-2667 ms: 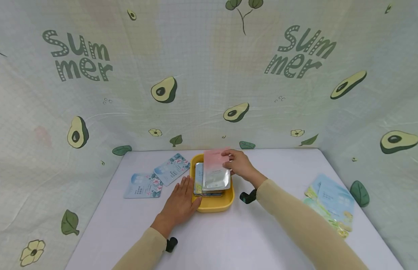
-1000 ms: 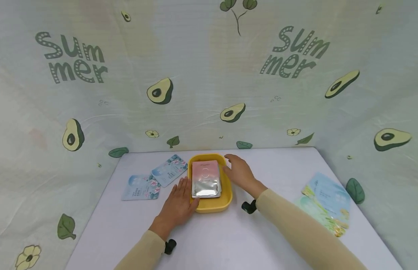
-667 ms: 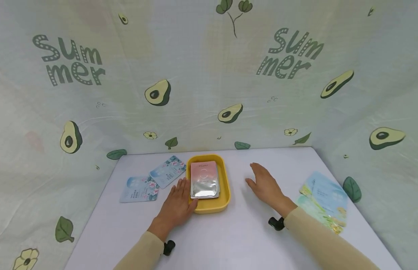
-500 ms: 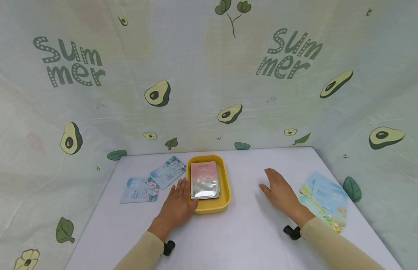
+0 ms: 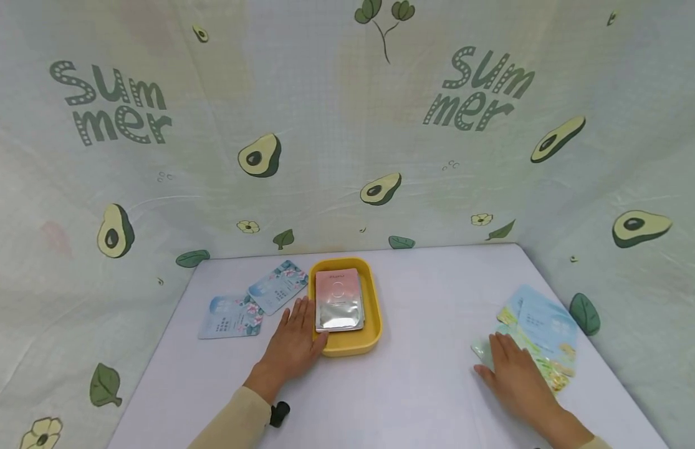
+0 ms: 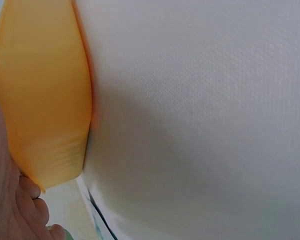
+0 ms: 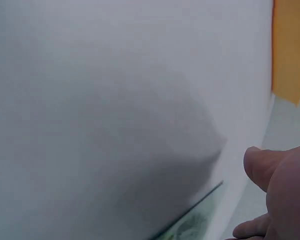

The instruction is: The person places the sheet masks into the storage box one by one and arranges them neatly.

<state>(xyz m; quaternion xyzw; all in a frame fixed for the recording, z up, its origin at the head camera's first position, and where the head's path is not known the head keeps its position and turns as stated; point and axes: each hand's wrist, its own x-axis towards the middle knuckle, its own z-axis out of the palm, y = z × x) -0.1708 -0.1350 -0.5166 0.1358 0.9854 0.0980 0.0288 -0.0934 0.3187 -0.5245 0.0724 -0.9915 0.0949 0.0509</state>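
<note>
A yellow tray [image 5: 375,312] stands near the table's middle, holding a stack of flat sachets with a pink and silver sachet [image 5: 339,299] on top. My left hand [image 5: 291,343] rests against the tray's left rim, fingers straight and together; the left wrist view shows the tray's outer wall [image 6: 42,95] beside it. Over the green sachet [image 5: 483,350] at the right is my right hand [image 5: 518,377], fingers extended and thumb apart. In the right wrist view the thumb [image 7: 260,165] is above that sachet's edge [image 7: 197,217]; contact cannot be told. Blue sachets [image 5: 549,327] lie beside it.
Two blue floral sachets [image 5: 230,317] lie left of the tray, one close to its rim. The white table [image 5: 381,399] meets a patterned cloth backdrop [image 5: 319,125] at the back and sides.
My right hand placed the pink sachet on the tray's stack, let go, and moved right and nearer to the green sachet, whose corner now shows further left. My left hand stayed put.
</note>
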